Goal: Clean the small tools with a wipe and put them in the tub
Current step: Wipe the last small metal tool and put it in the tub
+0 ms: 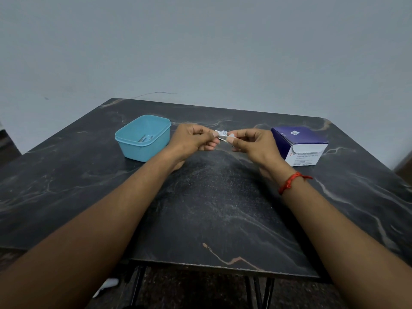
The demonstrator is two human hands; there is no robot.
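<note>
Both my hands meet above the middle of the dark marble table (211,197). My left hand (194,139) and my right hand (252,144) each pinch one end of a small white wipe packet (223,134) held between them in the air. A light blue plastic tub (142,138) stands to the left of my left hand, open at the top. A small metal tool (145,138) lies inside it on the bottom. I cannot tell whether a tool is hidden in my fingers.
A purple and white box of alcohol swabs (298,144) stands at the right, its flap open. A grey wall rises behind the table. A red thread (289,181) circles my right wrist. Something white (107,285) lies on the floor under the table's front edge.
</note>
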